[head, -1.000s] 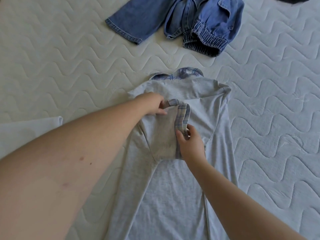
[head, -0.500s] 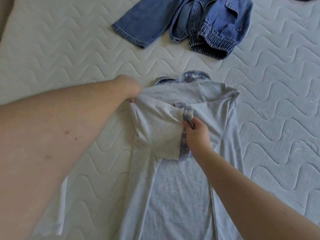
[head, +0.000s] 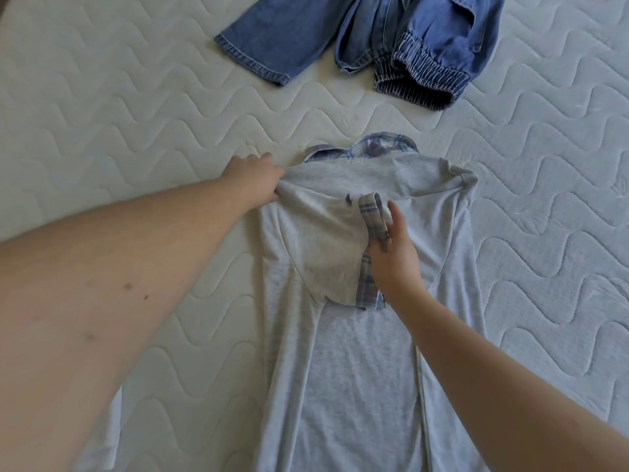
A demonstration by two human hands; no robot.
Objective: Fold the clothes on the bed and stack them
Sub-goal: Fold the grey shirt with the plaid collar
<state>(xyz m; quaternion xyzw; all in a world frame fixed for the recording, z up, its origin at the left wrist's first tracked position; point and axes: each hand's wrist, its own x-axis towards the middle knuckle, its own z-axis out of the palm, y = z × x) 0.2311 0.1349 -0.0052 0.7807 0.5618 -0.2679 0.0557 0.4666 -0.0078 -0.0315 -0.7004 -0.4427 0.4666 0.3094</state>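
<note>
Quilted mattress (head: 102, 114), jeans (head: 391, 35) cut off top

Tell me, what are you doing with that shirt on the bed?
A person is folding a grey shirt that lies flat on the white quilted mattress. The left hand grips the shirt at its shoulder edge, and the right hand rests on the plaid-cuffed sleeve folded across the middle. Blue jeans lie crumpled farther up the bed, not folded yet.
</note>
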